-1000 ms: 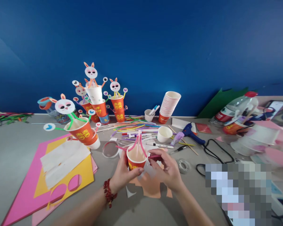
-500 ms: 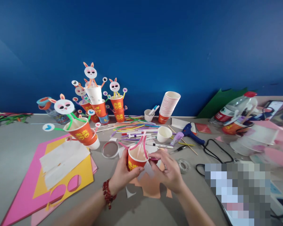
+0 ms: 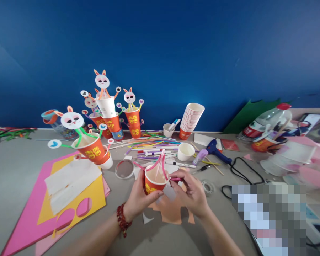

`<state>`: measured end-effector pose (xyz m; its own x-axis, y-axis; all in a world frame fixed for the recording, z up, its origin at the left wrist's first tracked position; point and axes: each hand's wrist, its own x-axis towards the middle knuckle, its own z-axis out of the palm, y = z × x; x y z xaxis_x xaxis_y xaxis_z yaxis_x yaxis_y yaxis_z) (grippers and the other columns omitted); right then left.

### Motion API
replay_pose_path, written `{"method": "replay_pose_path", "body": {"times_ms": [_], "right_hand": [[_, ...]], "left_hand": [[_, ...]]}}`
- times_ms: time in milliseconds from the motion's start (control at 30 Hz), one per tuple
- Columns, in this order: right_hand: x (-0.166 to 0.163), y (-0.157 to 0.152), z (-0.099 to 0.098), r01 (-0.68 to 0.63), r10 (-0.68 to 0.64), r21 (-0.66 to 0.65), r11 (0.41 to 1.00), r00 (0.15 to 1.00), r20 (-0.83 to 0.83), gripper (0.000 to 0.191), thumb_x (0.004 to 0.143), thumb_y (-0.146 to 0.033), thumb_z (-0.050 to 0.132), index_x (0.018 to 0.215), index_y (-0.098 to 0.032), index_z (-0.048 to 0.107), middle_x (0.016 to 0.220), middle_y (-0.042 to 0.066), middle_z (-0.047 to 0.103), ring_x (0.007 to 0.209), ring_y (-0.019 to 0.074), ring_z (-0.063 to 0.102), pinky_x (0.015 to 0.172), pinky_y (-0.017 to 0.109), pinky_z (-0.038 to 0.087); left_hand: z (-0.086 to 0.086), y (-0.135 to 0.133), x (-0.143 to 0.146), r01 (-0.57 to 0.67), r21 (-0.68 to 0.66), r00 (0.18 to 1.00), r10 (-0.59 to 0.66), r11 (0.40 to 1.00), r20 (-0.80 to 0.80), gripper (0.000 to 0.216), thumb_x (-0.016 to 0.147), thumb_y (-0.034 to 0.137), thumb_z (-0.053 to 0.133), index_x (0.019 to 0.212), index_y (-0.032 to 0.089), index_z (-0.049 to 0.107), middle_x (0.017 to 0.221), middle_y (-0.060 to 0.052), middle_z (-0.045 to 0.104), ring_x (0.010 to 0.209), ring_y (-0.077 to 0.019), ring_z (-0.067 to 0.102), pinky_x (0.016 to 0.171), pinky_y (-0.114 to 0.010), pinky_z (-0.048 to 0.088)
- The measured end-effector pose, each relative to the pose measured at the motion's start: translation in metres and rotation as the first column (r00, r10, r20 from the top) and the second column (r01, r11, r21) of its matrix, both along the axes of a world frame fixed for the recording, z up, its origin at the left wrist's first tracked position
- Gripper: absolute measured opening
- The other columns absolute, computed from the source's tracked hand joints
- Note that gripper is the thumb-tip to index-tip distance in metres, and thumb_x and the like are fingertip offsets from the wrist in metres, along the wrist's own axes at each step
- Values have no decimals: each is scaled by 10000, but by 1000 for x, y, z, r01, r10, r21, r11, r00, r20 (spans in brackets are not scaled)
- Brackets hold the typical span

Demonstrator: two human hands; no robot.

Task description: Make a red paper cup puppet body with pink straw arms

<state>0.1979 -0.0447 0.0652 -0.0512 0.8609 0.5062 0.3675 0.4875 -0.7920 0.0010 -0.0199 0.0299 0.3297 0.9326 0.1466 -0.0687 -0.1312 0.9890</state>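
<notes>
My left hand (image 3: 139,200) is wrapped round a red paper cup (image 3: 152,187) with gold characters, its mouth tilted up. Pink pipe cleaners (image 3: 163,166) rise from inside the cup and meet at the top; another sticks out on its left. At the cup's right side, my right hand (image 3: 191,193) pinches a short pink pipe cleaner (image 3: 176,179) close to the cup wall. Under the hands lie orange paper scraps (image 3: 171,214) and white offcuts.
Cup figures with rabbit faces (image 3: 72,121) stand at the left, behind coloured paper sheets (image 3: 97,193). Several markers (image 3: 183,165), a white cup (image 3: 186,152), a blue glue gun (image 3: 219,152) and a tape roll (image 3: 208,187) lie beyond. A cup stack (image 3: 192,119) stands at the wall.
My right fingers have drawn slightly away from the cup's right rim, still pinching the pink pipe cleaner. The cup and my left hand stay almost in place.
</notes>
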Motion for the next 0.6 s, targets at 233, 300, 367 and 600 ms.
{"method": "replay_pose_path", "body": {"times_ms": [233, 300, 367, 600], "right_hand": [[1, 2, -3, -106, 67, -188, 976, 977, -205, 185, 876, -231, 627, 1056, -211, 662, 891, 56, 678, 734, 165, 671, 614, 242, 555], [3, 2, -3, -126, 80, -211, 969, 973, -214, 156, 880, -252, 631, 1018, -200, 681, 881, 60, 683, 729, 166, 668, 613, 245, 557], [5, 3, -3, -149, 104, -225, 963, 975, -198, 155, 889, -271, 629, 1009, -194, 690, 879, 64, 690, 731, 170, 671, 626, 254, 561], [10, 5, -2, -173, 147, -205, 963, 980, -137, 144, 910, -288, 617, 993, -196, 690, 878, 67, 703, 767, 188, 689, 685, 288, 585]], "left_hand": [[2, 0, 2, 30, -36, 999, -28, 999, 40, 626, 741, 393, 784, 1245, 186, 475, 1255, -130, 619, 1158, -299, 601, 976, -400, 492], [2, 0, 2, 49, -40, 998, -47, 998, 51, 616, 739, 384, 786, 1234, 186, 478, 1245, -129, 624, 1154, -299, 603, 971, -398, 496], [3, 0, 3, 59, -39, 997, -57, 997, 51, 617, 731, 378, 792, 1227, 187, 480, 1235, -126, 630, 1143, -298, 608, 965, -396, 499], [4, 1, 3, 49, -41, 999, -48, 998, 25, 613, 727, 390, 792, 1217, 182, 488, 1223, -132, 635, 1134, -307, 611, 963, -405, 497]]}}
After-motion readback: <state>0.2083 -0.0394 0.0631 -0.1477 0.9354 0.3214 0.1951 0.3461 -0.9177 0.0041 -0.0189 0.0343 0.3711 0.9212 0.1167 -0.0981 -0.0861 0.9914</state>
